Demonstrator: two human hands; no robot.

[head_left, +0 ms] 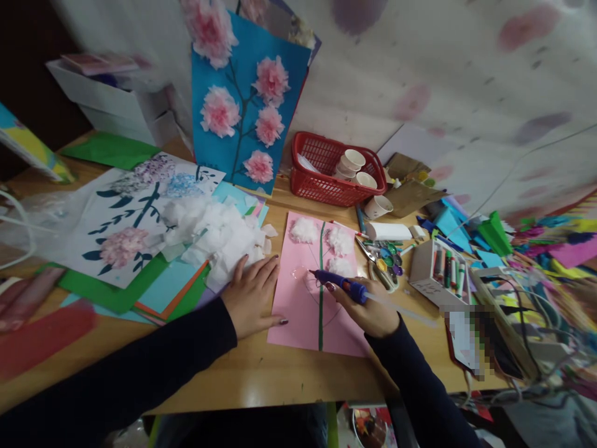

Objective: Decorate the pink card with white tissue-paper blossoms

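On the wooden table lies a pink sheet (293,317) with a dark green vertical stem, thin drawn curves and several fluffy white tissue puffs (304,230) near its top. My right hand (373,311) is wrapped round a blue glue gun (342,285), a clear glue stick trailing from its back. The gun's nozzle is just over the sheet, beside a shiny ring of glue left of the stem. My left hand (254,295) rests flat with fingers spread at the sheet's left edge, touching a pile of white tissue pieces (224,239); it holds nothing.
A blue flower picture (247,56) stands behind, beside a red basket (321,186) with paper cups. Scissors (366,249), paint pots and a marker box (426,274) lie to the right, with a phone (461,342) nearer. Left are coloured papers (112,286) and a white flower picture (97,218).
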